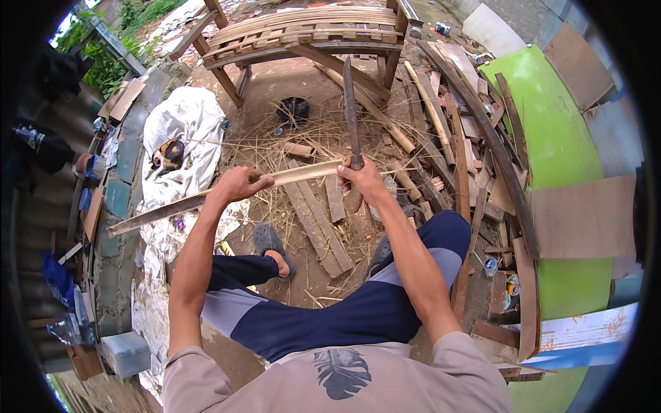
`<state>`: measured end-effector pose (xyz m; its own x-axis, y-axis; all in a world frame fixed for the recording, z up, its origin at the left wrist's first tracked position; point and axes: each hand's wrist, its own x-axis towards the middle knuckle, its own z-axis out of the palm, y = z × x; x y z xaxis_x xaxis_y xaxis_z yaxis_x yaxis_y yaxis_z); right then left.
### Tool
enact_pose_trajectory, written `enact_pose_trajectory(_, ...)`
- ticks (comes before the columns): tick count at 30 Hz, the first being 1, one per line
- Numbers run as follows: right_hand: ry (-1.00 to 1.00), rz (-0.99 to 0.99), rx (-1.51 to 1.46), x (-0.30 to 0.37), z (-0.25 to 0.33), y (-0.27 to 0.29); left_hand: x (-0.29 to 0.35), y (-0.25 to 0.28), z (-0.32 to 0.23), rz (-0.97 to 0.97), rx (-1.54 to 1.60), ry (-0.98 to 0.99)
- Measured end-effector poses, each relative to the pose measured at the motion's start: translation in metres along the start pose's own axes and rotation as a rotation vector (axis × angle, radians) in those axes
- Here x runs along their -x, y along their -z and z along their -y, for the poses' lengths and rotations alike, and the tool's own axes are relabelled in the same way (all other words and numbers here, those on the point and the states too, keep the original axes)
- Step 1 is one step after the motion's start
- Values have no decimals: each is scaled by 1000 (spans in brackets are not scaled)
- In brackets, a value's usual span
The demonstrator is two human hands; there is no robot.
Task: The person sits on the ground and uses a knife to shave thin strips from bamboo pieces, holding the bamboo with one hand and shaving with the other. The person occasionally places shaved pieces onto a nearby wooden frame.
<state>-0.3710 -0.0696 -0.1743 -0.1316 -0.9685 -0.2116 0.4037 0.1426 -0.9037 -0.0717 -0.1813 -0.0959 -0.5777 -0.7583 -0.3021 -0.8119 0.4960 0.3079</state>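
Observation:
A long split bamboo strip (306, 172) lies across in front of me, its hollow pale side showing near the right end and a darker part running down to the left. My left hand (241, 184) is closed around its middle. At its right end my right hand (365, 182) grips a machete (352, 117), whose dark blade stands up and points away from me. The wooden handle shows below the fingers. My right thumb also seems to touch the strip's end. Below the strip, two wooden planks (310, 217) lie on the ground between my feet.
A wooden bench (296, 48) bearing long strips stands ahead. Scrap wood and bamboo (447, 138) pile up at right beside a green panel (558, 131). On the left, a cat (169, 155) lies on a white sheet (186, 117). Near the bench sits a black container (294, 110).

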Motion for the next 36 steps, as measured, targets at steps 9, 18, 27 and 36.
enact_pose_trajectory(9,-31,-44,248,6,18,16,2,3,17,-13,-76,-43)
enact_pose_trajectory(18,119,-465,559,-12,3,63,-1,51,27,-808,-95,-118)
enact_pose_trajectory(27,120,-377,613,-3,-3,46,6,143,-9,-1440,800,-248)
enact_pose_trajectory(36,-19,-316,580,1,-14,38,30,67,-37,-1607,1278,-319)
